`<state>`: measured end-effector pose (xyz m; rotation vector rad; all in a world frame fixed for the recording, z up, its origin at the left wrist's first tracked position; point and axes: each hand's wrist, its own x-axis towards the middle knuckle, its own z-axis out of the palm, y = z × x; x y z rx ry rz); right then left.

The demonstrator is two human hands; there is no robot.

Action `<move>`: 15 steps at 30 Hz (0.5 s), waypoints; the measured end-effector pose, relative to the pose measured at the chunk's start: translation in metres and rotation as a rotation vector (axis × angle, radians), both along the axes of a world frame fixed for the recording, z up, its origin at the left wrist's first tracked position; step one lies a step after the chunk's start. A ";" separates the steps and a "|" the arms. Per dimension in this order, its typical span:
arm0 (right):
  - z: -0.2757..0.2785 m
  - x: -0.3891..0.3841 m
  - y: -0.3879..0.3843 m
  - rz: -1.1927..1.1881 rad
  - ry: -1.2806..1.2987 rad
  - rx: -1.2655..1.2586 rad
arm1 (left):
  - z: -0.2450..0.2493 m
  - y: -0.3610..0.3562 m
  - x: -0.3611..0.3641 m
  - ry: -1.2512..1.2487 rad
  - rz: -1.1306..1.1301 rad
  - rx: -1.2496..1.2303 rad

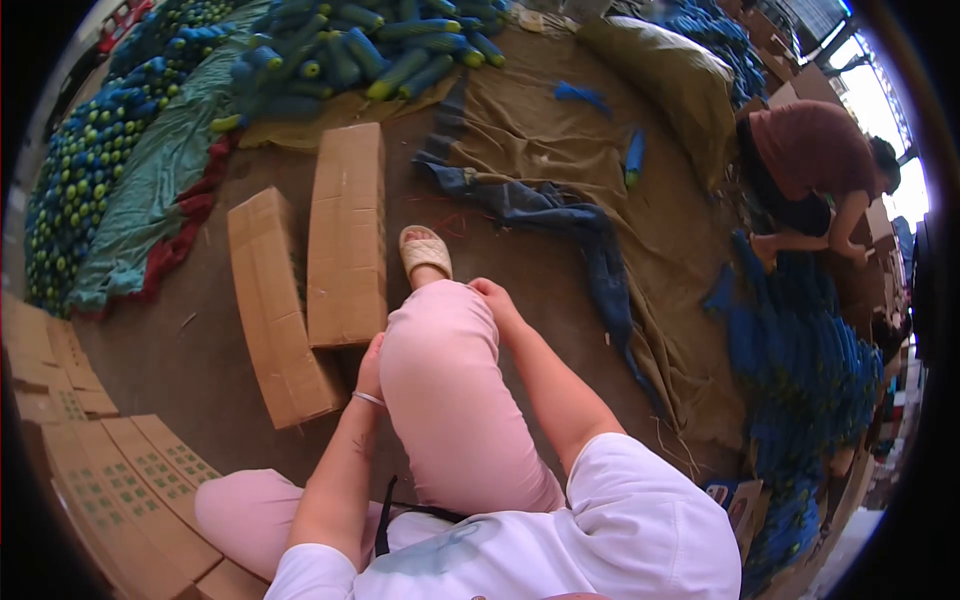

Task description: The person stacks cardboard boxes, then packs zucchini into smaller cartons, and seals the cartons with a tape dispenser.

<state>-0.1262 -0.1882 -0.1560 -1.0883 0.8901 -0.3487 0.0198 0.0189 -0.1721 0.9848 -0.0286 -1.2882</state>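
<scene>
My left hand (371, 372) is at the left side of my raised knee, its fingers mostly hidden behind the pink trouser leg (440, 390). Close beside that hand stands the lower end of a long cardboard box (346, 230). On the knee's other side, my right hand (494, 302) has its fingers bent in against the trouser cloth, and they look closed on it. A second long box (275, 310) lies alongside the first, to its left. My sandalled foot (425, 252) rests on the floor just right of the boxes.
Blue-netted green vegetables (370, 45) are heaped at the back, with more piles at left and right. Flattened printed cartons (130, 490) lie at lower left. A brown tarp (560, 150) with a blue edge spreads right. Another person (815, 160) bends over at far right.
</scene>
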 end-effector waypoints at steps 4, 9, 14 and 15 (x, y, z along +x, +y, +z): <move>0.049 -0.010 0.008 -0.020 0.041 -0.121 | 0.064 -0.008 -0.005 -0.092 0.047 0.189; 0.075 -0.010 0.014 -0.081 -0.013 -0.012 | 0.110 -0.016 0.008 -0.069 -0.023 0.226; 0.142 -0.022 0.033 -0.044 -0.167 -0.020 | 0.139 -0.008 0.002 -0.272 0.177 0.139; 0.147 -0.024 0.030 0.082 -0.220 -0.067 | 0.142 -0.005 -0.001 -0.268 0.183 0.132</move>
